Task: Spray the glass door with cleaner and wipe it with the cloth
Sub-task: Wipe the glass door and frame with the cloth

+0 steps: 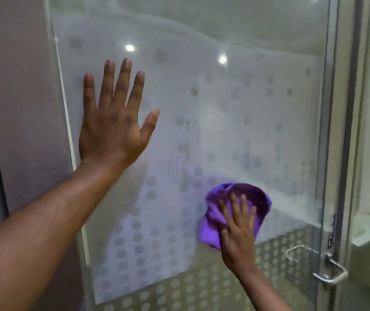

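The glass door (pixel 202 97) stands tall in front of us, its long side going up and down; it is frosted with rows of dots, and both our hands lie on it. Our left hand (pixel 112 122) is spread wide open and flat on the glass, fingers pointing up, holding nothing; its arm reaches up from the low left. Our right hand (pixel 238 232) sits lower, to the right of the left one, fingers spread, pressing the bunched purple cloth (pixel 235 212) against the glass. The metal handle (pixel 327 268) is just right of that hand.
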`<state>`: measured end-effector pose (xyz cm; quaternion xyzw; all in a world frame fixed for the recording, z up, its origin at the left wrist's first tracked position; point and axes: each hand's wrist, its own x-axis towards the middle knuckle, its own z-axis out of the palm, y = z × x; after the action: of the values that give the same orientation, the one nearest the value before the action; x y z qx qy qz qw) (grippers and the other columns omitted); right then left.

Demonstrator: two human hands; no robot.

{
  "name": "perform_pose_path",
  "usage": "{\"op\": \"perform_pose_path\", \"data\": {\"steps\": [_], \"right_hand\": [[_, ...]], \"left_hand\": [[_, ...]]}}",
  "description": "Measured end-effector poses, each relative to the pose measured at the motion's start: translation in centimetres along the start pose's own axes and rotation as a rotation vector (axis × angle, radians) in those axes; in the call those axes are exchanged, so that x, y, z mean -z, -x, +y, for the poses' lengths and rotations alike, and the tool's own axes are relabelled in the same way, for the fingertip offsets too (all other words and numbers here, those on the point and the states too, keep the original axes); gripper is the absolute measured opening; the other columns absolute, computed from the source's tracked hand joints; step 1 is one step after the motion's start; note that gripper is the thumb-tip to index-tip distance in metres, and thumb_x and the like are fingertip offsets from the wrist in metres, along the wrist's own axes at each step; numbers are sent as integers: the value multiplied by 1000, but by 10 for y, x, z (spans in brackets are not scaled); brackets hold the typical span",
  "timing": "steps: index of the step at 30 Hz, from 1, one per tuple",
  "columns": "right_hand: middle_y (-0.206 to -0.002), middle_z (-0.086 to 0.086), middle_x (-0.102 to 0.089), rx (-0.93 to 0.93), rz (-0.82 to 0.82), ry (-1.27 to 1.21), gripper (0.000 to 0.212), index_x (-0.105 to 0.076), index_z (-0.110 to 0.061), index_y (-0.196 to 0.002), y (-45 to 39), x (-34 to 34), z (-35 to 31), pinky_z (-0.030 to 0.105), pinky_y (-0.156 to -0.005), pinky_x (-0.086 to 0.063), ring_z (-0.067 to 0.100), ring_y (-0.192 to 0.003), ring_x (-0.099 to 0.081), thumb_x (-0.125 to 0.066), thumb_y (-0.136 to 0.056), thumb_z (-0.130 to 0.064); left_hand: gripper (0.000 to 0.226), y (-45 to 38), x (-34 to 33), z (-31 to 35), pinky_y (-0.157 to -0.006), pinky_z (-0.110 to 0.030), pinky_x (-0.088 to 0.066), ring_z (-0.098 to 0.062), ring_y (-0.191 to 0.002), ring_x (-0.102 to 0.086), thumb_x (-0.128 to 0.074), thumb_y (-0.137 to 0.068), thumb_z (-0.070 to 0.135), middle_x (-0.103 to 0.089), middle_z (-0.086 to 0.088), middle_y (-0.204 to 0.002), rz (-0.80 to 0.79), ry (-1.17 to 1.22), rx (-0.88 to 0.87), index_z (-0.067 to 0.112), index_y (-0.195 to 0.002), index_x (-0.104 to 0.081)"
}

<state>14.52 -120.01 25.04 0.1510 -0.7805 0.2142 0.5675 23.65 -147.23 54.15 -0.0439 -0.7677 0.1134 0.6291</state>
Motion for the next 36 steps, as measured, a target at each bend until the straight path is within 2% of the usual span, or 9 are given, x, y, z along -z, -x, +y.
{"op": "perform_pose_path", "data": {"steps": [3,6,9,11,15,17,23,30,36], "right_hand": [[-177,1,-13,-673,287,37,77,-13,-33,-165,11,-28,-16,80,-114,-27,10,-162,7,-34,-93,-15],[-165,24,-35,-412,192,1,63,-22,-38,-161,26,-37,-90,61,-124,-11,25,-163,5,-38,-101,-32],[-178,4,-12,142,-116,3,78,-19,-42,-166,50,-10,-84,56,-128,6,31,-164,4,-51,-95,-40],[-178,-10,-2,273,-121,22,71,-15,-47,-165,40,2,-49,55,-129,5,25,-165,3,-46,-101,-43],[-177,-13,8,-332,55,-120,72,-6,-52,-164,-12,-2,-55,68,-126,2,29,-165,3,-39,-102,-34],[-177,-8,4,-391,83,-134,66,-7,-47,-165,-24,-4,-93,73,-124,1,33,-164,3,-36,-105,-40],[-178,-11,-1,551,-185,24,63,-22,-43,-165,-10,8,-43,60,-126,-5,27,-165,-2,-42,-106,-47],[-178,-1,-4,-672,180,-161,59,-13,-45,-165,-98,6,-94,77,-121,-7,36,-164,-2,-23,-107,-48],[-178,-8,3,70,-59,-50,64,-11,-51,-164,-62,11,-97,77,-120,-2,36,-164,6,-37,-106,-46]], "left_hand": [[75,1,1,2,-132,-61,0,-33,-166,2,-14,-109,63,-1,-10,-179,0,-6,3,19,-170,-9],[75,1,2,4,-132,-61,-1,-33,-166,1,-15,-109,63,-2,-10,-179,3,-6,1,19,-170,-9],[74,1,5,2,-132,-62,-2,-32,-166,1,-16,-110,62,-1,-9,-179,-1,8,7,20,-170,-8],[74,1,6,2,-132,-62,-3,-32,-166,2,-16,-110,62,0,-8,-179,-7,1,10,21,-170,-7],[74,1,6,5,-132,-62,-3,-32,-166,2,-15,-110,62,0,-9,-179,-23,-21,17,21,-170,-7],[73,2,7,6,-132,-62,-3,-33,-166,1,-16,-110,62,-1,-9,-179,-25,-20,23,21,-170,-7],[72,0,10,5,-131,-63,-3,-34,-166,0,-19,-110,59,-3,-10,-179,-30,-6,25,21,-170,-9],[73,0,7,6,-132,-62,-2,-32,-166,1,-16,-110,61,-2,-8,-179,-19,-27,30,21,-170,-8],[74,-2,7,3,-132,-60,-2,-33,-166,-3,-15,-109,61,-7,-9,-179,-4,5,18,20,-170,-15]]}}
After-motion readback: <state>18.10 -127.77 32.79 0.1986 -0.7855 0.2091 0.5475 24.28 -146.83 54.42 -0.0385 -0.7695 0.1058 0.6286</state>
